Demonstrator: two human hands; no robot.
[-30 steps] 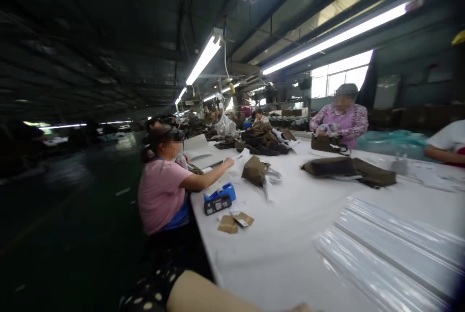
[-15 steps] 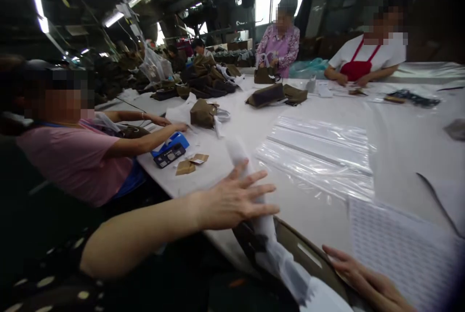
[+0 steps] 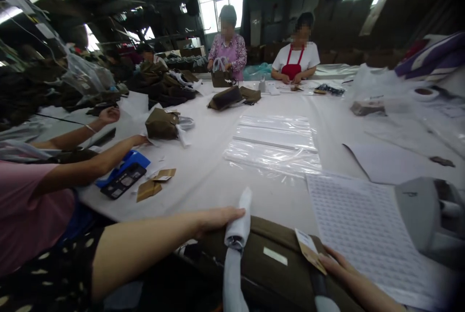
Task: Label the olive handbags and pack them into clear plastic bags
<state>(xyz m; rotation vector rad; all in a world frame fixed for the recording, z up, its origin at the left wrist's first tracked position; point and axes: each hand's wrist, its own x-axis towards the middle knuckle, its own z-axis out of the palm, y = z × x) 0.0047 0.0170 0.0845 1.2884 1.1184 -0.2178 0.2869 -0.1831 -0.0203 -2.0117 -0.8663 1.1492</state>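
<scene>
At the table's near edge lies an olive-green bag [image 3: 271,273] with a small white label on top. A white-wrapped strap [image 3: 238,229] with a metal ring crosses its left part. My left hand [image 3: 218,217] grips the bag's left side, its thumb against the wrapped strap and its other fingers hidden. My right hand [image 3: 337,266] holds the bag's right end, its fingers beside a brown-and-white hang tag [image 3: 310,250]. The lower part of the bag runs out of the picture.
Clear plastic bags [image 3: 272,145] and a printed sheet [image 3: 359,225] lie ahead on the white table [image 3: 203,171]. A grey device [image 3: 421,210] stands at right. At left, a co-worker's arm [image 3: 98,157] reaches past a blue box [image 3: 134,162], a phone-like black item and brown tags [image 3: 156,186]. Two people work across the table.
My view has swung right. My left hand has gone from spread fingers over the white wrap to a grip on the bag's left side. The bag now faces up, with its hang tag showing.
</scene>
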